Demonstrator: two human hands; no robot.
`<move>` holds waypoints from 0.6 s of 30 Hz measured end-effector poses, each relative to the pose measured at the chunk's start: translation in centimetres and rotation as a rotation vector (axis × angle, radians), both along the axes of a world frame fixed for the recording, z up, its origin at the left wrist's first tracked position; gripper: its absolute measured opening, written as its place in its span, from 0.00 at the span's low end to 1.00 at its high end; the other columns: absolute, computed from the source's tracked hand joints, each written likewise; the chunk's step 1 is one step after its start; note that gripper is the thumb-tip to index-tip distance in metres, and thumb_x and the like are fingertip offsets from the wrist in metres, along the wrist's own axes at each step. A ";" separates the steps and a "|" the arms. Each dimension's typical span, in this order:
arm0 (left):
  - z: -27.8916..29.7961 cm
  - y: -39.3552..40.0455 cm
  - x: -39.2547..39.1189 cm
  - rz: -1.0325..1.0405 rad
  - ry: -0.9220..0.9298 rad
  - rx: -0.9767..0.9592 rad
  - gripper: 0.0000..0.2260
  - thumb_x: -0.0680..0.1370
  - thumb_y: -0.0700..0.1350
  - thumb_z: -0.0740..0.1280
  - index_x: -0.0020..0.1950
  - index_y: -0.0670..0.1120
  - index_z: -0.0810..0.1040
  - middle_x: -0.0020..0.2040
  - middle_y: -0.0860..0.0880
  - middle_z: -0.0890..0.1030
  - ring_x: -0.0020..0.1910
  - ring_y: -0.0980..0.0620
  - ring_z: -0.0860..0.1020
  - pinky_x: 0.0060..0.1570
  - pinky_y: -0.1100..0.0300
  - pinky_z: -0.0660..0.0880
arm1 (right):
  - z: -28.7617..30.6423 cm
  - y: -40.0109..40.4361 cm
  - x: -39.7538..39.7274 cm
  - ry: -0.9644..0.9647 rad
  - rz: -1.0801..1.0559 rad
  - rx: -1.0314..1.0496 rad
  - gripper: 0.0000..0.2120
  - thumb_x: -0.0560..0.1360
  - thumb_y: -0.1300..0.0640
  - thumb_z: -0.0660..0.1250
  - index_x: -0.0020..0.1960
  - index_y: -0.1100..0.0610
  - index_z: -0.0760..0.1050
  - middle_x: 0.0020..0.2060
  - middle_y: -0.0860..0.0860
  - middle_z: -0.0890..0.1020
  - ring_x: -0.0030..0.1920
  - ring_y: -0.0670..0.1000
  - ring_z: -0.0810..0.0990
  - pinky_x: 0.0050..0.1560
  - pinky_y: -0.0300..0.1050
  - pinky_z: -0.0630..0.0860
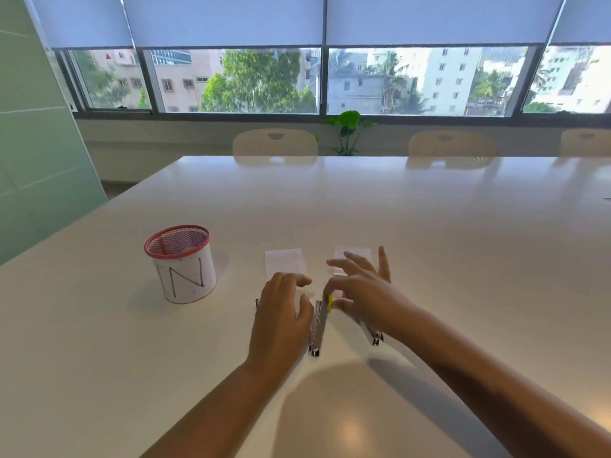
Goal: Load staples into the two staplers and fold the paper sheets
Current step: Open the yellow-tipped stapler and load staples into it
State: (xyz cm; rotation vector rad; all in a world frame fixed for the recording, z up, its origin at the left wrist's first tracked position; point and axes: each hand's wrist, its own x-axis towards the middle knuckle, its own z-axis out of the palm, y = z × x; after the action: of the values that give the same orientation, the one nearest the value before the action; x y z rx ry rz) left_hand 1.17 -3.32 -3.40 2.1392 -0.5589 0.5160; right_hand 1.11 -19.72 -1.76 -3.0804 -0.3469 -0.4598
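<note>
While the left hand (281, 312) lies with relaxed fingers beside the yellow stapler (319, 322) on the table (429, 242), the right hand (360, 292) pinches its front end; 2 paper sheets (285, 263) lie just behind.

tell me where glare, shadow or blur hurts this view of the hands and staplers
Head view: window backlight puts a glare spot on the table, a broad shadow falls near the left hand, the right hand and stapler look soft, and wide-angle bends the edges.
</note>
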 end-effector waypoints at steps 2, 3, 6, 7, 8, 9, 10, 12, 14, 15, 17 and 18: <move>0.1 0.0 -0.1 -0.019 0.025 -0.010 0.07 0.77 0.42 0.62 0.51 0.53 0.68 0.51 0.58 0.69 0.53 0.59 0.70 0.52 0.66 0.68 | -0.3 -0.3 0.0 -0.081 0.081 -0.003 0.07 0.70 0.48 0.70 0.47 0.43 0.80 0.67 0.47 0.72 0.73 0.56 0.60 0.64 0.58 0.24; 0.2 -0.1 -0.1 -0.029 0.042 -0.015 0.07 0.77 0.42 0.62 0.53 0.51 0.70 0.51 0.58 0.69 0.53 0.59 0.70 0.51 0.69 0.67 | -0.5 -0.4 0.0 -0.107 0.108 -0.024 0.06 0.66 0.48 0.74 0.43 0.42 0.80 0.62 0.48 0.77 0.69 0.57 0.67 0.65 0.59 0.28; 0.5 0.0 -0.1 -0.079 0.090 -0.028 0.10 0.77 0.43 0.63 0.58 0.48 0.70 0.54 0.58 0.68 0.52 0.60 0.70 0.49 0.73 0.66 | -0.7 -0.7 0.2 -0.148 0.132 -0.018 0.08 0.63 0.47 0.76 0.39 0.41 0.79 0.54 0.45 0.81 0.62 0.53 0.75 0.66 0.58 0.43; 0.5 0.1 -0.2 -0.095 0.107 -0.030 0.11 0.77 0.44 0.63 0.59 0.49 0.69 0.55 0.58 0.67 0.52 0.61 0.69 0.49 0.72 0.67 | -0.6 -0.7 0.2 -0.171 0.136 -0.009 0.08 0.63 0.47 0.76 0.39 0.41 0.79 0.53 0.44 0.82 0.61 0.51 0.77 0.65 0.55 0.46; 0.5 0.1 -0.3 -0.105 0.128 -0.029 0.13 0.77 0.44 0.63 0.60 0.49 0.68 0.56 0.58 0.67 0.53 0.61 0.69 0.50 0.70 0.67 | -0.3 -0.8 0.1 -0.196 0.142 0.008 0.08 0.63 0.47 0.76 0.40 0.41 0.79 0.52 0.43 0.82 0.59 0.50 0.78 0.64 0.53 0.49; 0.6 0.2 -0.4 -0.108 0.142 -0.029 0.14 0.76 0.45 0.64 0.61 0.49 0.68 0.57 0.58 0.67 0.53 0.61 0.69 0.51 0.69 0.67 | 0.1 -0.9 0.0 -0.217 0.150 0.030 0.08 0.64 0.48 0.75 0.41 0.41 0.79 0.51 0.43 0.82 0.57 0.48 0.79 0.63 0.51 0.51; 0.5 0.2 -0.4 -0.102 0.149 -0.028 0.15 0.76 0.45 0.64 0.61 0.48 0.67 0.58 0.56 0.67 0.54 0.60 0.69 0.52 0.69 0.67 | 0.4 -1.0 -0.1 -0.237 0.161 0.049 0.08 0.65 0.49 0.74 0.42 0.41 0.79 0.50 0.42 0.82 0.55 0.47 0.80 0.62 0.49 0.52; 0.5 0.2 -0.2 -0.070 0.159 -0.029 0.16 0.76 0.45 0.64 0.63 0.48 0.67 0.62 0.52 0.69 0.57 0.56 0.70 0.54 0.67 0.66 | 0.9 -1.4 -0.4 -0.279 0.187 0.070 0.09 0.67 0.52 0.74 0.44 0.43 0.79 0.46 0.42 0.83 0.50 0.46 0.82 0.62 0.48 0.54; 0.6 0.2 0.0 -0.038 0.190 -0.039 0.18 0.76 0.46 0.63 0.66 0.48 0.66 0.66 0.51 0.69 0.63 0.52 0.70 0.58 0.63 0.67 | 1.5 -1.5 -0.7 -0.331 0.212 0.052 0.08 0.67 0.51 0.73 0.46 0.45 0.79 0.44 0.43 0.84 0.45 0.47 0.83 0.63 0.50 0.56; 0.7 0.2 0.1 -0.025 0.202 -0.042 0.19 0.76 0.47 0.63 0.67 0.48 0.66 0.66 0.51 0.70 0.65 0.51 0.70 0.60 0.61 0.66 | 1.8 -1.6 -0.8 -0.349 0.220 0.038 0.06 0.69 0.51 0.70 0.46 0.45 0.78 0.43 0.43 0.84 0.43 0.47 0.84 0.66 0.51 0.57; 1.1 0.3 -0.1 -0.042 0.225 -0.065 0.19 0.76 0.48 0.63 0.67 0.48 0.69 0.61 0.54 0.74 0.61 0.54 0.72 0.59 0.62 0.68 | 2.2 -1.8 -1.0 -0.386 0.225 0.026 0.08 0.70 0.50 0.65 0.47 0.47 0.78 0.43 0.44 0.85 0.41 0.47 0.84 0.68 0.57 0.61; 1.2 0.3 -0.2 -0.072 0.239 -0.093 0.17 0.76 0.47 0.63 0.65 0.49 0.71 0.57 0.56 0.75 0.57 0.57 0.74 0.56 0.66 0.68 | 2.3 -2.0 -1.0 -0.401 0.230 0.032 0.08 0.70 0.50 0.64 0.48 0.47 0.78 0.42 0.45 0.85 0.41 0.48 0.84 0.66 0.60 0.62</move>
State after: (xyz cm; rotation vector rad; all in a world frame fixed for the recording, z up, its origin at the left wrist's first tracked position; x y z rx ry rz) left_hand 0.96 -2.97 -2.16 2.0476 -0.4663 0.2364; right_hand 0.11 -21.75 0.51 -2.8485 -0.6791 -1.0572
